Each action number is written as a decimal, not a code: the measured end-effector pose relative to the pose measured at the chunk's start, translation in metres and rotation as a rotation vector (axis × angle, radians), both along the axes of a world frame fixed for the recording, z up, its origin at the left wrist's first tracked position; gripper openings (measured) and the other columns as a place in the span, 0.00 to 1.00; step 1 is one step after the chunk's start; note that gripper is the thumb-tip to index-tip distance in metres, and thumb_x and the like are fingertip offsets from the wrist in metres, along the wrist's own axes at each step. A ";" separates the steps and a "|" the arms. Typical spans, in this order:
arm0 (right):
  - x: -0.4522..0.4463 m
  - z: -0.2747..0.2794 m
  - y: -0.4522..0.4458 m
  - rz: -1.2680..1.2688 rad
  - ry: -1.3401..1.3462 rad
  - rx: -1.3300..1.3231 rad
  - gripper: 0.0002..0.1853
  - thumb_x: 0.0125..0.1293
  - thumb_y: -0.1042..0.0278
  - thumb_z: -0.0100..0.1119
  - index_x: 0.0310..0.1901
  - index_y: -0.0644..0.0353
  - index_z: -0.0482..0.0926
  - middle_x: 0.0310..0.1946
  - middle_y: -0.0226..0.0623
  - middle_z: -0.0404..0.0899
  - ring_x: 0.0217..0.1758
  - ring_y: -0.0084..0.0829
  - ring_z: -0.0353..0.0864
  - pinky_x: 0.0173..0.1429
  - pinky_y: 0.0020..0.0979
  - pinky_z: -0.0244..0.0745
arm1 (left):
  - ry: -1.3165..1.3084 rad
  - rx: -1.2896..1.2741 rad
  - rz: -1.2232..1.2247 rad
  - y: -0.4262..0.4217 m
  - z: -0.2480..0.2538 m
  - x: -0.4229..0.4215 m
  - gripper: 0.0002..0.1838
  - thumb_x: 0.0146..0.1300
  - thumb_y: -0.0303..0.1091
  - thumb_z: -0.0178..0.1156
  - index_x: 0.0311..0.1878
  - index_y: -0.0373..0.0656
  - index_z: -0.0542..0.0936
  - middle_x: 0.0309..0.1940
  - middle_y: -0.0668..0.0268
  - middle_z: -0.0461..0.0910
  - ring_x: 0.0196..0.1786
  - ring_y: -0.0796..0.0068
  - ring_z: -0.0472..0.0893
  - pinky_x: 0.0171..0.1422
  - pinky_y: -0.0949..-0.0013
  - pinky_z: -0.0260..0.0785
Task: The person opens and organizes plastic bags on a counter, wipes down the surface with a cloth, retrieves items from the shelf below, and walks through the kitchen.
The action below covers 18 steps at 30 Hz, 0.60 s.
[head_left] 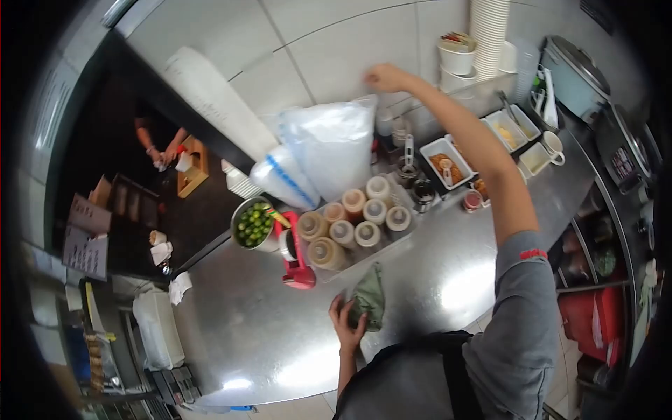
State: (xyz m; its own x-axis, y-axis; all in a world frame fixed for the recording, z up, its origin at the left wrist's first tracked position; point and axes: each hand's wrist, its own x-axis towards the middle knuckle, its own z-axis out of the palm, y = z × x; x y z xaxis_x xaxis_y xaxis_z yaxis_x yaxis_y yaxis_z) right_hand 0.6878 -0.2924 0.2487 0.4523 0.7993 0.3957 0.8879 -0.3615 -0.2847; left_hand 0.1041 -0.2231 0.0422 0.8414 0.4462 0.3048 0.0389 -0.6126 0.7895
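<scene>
On the steel counter (238, 329), close to my body, my left hand (348, 323) is closed on the edge of a crumpled green cloth (369, 297). My right arm stretches far forward. At its end my right hand (387, 78) is raised near the tiled wall, above the top of a clear plastic bag with white contents (332, 136). Its fingers are curled in and somewhat blurred; anything inside them is hidden. Beyond the cloth stands a clear bin (364, 263) of squeeze bottles (367, 234), beside a red tape dispenser (301, 275).
A metal pot of green limes (253, 227) stands left of the bottles. Sauce and topping trays (448, 162), a cup (552, 145) and stacked paper cups (488, 35) line the right back. Cookers (577, 70) are at far right. Another person's hands (166, 155) work beyond the pass-through.
</scene>
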 end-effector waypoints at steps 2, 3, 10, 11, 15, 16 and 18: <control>-0.012 0.002 0.015 0.085 -0.017 -0.190 0.19 0.50 0.65 0.59 0.46 0.59 0.76 0.37 0.46 0.80 0.41 0.44 0.79 0.45 0.39 0.73 | 0.014 0.020 -0.010 0.002 -0.002 -0.002 0.23 0.46 0.34 0.67 0.48 0.44 0.75 0.58 0.51 0.61 0.62 0.50 0.62 0.63 0.55 0.58; -0.030 0.009 0.018 0.105 0.039 -0.264 0.20 0.50 0.64 0.60 0.47 0.58 0.75 0.38 0.46 0.79 0.43 0.46 0.78 0.46 0.39 0.73 | 0.031 0.052 -0.016 0.001 0.001 -0.001 0.23 0.46 0.34 0.67 0.48 0.44 0.76 0.58 0.51 0.62 0.62 0.50 0.62 0.63 0.55 0.57; -0.026 -0.015 0.036 -0.085 0.080 -0.050 0.23 0.43 0.59 0.67 0.40 0.60 0.74 0.38 0.46 0.79 0.44 0.45 0.78 0.46 0.39 0.72 | 0.031 0.100 -0.014 0.001 -0.001 0.001 0.21 0.46 0.35 0.67 0.46 0.44 0.77 0.57 0.50 0.62 0.61 0.50 0.62 0.63 0.54 0.56; -0.025 -0.015 0.033 -0.113 0.083 -0.038 0.24 0.41 0.57 0.68 0.40 0.61 0.75 0.37 0.46 0.79 0.43 0.44 0.78 0.45 0.38 0.72 | 0.055 0.094 -0.006 0.000 0.001 -0.002 0.20 0.46 0.35 0.67 0.45 0.44 0.77 0.57 0.51 0.62 0.61 0.50 0.62 0.63 0.54 0.56; -0.020 0.018 0.003 -0.245 0.201 0.050 0.30 0.32 0.52 0.74 0.37 0.62 0.77 0.36 0.49 0.79 0.42 0.43 0.80 0.44 0.37 0.74 | 0.062 0.081 0.001 -0.002 0.008 -0.001 0.19 0.46 0.33 0.65 0.44 0.44 0.78 0.58 0.50 0.63 0.61 0.50 0.62 0.65 0.55 0.55; -0.018 0.032 -0.007 -0.258 0.231 0.079 0.32 0.31 0.51 0.74 0.38 0.63 0.77 0.36 0.49 0.79 0.41 0.41 0.80 0.44 0.35 0.74 | 0.052 0.091 0.007 -0.002 0.005 -0.001 0.19 0.46 0.33 0.65 0.44 0.44 0.78 0.58 0.50 0.63 0.61 0.50 0.62 0.64 0.55 0.55; -0.018 0.050 -0.023 -0.285 0.220 0.157 0.34 0.30 0.50 0.75 0.39 0.65 0.77 0.35 0.49 0.80 0.39 0.40 0.80 0.44 0.34 0.75 | 0.042 0.085 0.006 0.000 0.003 -0.003 0.19 0.46 0.34 0.65 0.44 0.44 0.78 0.58 0.50 0.63 0.61 0.50 0.62 0.64 0.55 0.56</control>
